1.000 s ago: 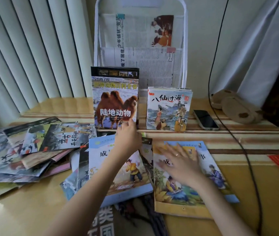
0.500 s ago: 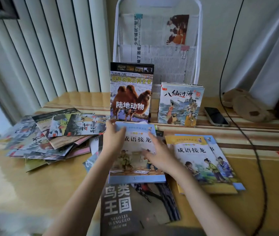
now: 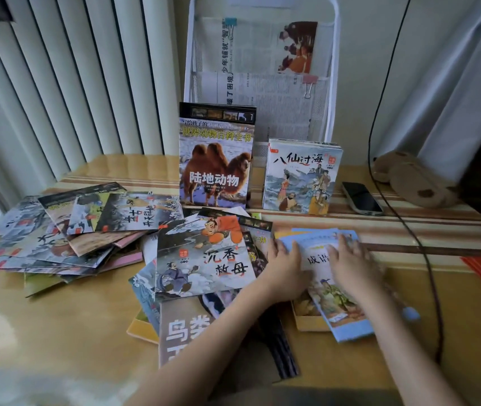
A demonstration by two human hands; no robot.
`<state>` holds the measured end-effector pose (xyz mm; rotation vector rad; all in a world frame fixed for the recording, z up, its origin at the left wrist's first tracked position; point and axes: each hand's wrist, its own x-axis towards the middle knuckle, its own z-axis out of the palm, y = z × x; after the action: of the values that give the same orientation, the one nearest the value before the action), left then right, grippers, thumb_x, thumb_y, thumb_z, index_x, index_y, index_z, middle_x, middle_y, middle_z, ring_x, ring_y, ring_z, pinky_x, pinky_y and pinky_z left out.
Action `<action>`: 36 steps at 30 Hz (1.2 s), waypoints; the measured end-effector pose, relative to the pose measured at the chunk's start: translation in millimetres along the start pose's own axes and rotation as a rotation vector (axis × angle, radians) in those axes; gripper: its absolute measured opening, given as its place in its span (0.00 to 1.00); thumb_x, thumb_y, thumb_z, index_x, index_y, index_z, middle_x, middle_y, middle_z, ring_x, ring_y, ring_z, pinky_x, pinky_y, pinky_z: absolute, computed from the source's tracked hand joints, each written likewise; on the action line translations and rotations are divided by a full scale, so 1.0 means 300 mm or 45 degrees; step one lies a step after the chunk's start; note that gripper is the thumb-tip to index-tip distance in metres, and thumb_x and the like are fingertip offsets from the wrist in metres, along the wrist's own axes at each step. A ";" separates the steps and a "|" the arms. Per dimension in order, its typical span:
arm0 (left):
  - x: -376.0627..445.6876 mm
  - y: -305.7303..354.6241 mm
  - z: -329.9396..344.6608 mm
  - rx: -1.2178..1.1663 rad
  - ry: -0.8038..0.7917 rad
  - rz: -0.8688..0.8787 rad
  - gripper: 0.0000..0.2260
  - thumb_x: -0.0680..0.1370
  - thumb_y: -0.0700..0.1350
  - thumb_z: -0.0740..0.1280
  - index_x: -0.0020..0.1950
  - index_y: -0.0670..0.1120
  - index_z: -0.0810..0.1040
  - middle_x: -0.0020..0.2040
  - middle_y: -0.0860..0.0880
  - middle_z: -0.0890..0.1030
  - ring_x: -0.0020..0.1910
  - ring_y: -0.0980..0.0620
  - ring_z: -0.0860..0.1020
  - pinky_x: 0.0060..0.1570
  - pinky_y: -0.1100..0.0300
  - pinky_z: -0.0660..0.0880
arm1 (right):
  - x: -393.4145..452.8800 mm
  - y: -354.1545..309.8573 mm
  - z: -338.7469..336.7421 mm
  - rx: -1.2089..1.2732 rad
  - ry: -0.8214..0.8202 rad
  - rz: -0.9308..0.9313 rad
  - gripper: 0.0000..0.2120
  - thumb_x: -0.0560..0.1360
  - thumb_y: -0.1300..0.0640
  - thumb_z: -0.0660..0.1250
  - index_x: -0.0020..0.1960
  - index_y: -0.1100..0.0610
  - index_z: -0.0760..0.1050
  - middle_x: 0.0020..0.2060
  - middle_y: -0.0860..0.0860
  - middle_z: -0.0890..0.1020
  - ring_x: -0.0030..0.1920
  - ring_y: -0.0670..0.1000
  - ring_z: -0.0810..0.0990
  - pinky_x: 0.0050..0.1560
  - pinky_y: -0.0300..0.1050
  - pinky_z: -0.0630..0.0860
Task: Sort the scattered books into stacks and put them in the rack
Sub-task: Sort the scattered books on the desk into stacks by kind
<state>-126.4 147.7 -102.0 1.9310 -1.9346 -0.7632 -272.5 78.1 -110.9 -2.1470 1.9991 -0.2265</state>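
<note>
Right then: both hands lay flat, fingers spread, left hand [image 3: 284,271] & right hand [image 3: 350,266] on the blue idiom book [image 3: 321,276] atop its matching pile, front of the rack [image 3: 333,83]. Best to square edges w/ the yellow book [image 3: 306,317] underneath before lifting.

A white wire rack [image 3: 333,83] stands at the back holding newspapers. Against its foot lean an upright camel book [image 3: 215,159] and a smaller illustrated stack [image 3: 302,177]. Loose picture books [image 3: 66,230] lie fanned at left; a blue-covered stack [image 3: 336,291] lies flat at right.
</note>
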 end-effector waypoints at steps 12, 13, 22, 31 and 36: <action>-0.155 -0.269 -0.236 0.004 0.719 -0.854 0.38 0.78 0.56 0.60 0.77 0.39 0.44 0.76 0.33 0.48 0.75 0.33 0.46 0.71 0.37 0.43 | -0.153 -0.443 0.031 0.112 -0.195 -0.502 0.39 0.75 0.29 0.46 0.77 0.53 0.50 0.77 0.49 0.50 0.77 0.49 0.45 0.69 0.68 0.36; -0.165 -0.306 -0.237 -0.045 0.695 -0.879 0.40 0.77 0.57 0.61 0.77 0.38 0.42 0.75 0.31 0.50 0.74 0.32 0.49 0.71 0.37 0.45 | -0.151 -0.474 0.050 0.049 -0.222 -0.496 0.42 0.74 0.29 0.48 0.78 0.54 0.48 0.77 0.50 0.49 0.77 0.50 0.45 0.69 0.69 0.37; -0.160 -0.268 -0.246 -0.346 1.356 -0.096 0.28 0.73 0.31 0.60 0.73 0.39 0.62 0.70 0.40 0.66 0.72 0.39 0.60 0.72 0.47 0.57 | -0.074 -0.493 0.070 0.852 0.085 -0.496 0.31 0.74 0.48 0.68 0.73 0.52 0.61 0.65 0.51 0.73 0.64 0.55 0.72 0.57 0.47 0.70; 0.191 -0.020 -0.337 -0.378 1.350 0.556 0.36 0.64 0.27 0.52 0.74 0.37 0.62 0.72 0.38 0.61 0.70 0.47 0.63 0.67 0.59 0.63 | 0.230 -0.308 -0.126 1.547 0.746 -0.593 0.32 0.75 0.72 0.62 0.72 0.52 0.56 0.70 0.57 0.67 0.69 0.53 0.68 0.57 0.28 0.70; 0.416 -0.061 -0.251 -0.304 1.238 0.552 0.39 0.65 0.22 0.58 0.76 0.36 0.55 0.76 0.40 0.56 0.76 0.49 0.52 0.72 0.67 0.51 | 0.385 -0.202 -0.054 1.306 0.869 -0.415 0.37 0.73 0.71 0.65 0.75 0.54 0.53 0.71 0.55 0.66 0.70 0.53 0.67 0.68 0.46 0.68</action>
<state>-75.2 13.8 -70.3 1.2704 -1.4419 0.0902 -209.4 -33.7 -83.0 -1.7169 1.1960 -1.7659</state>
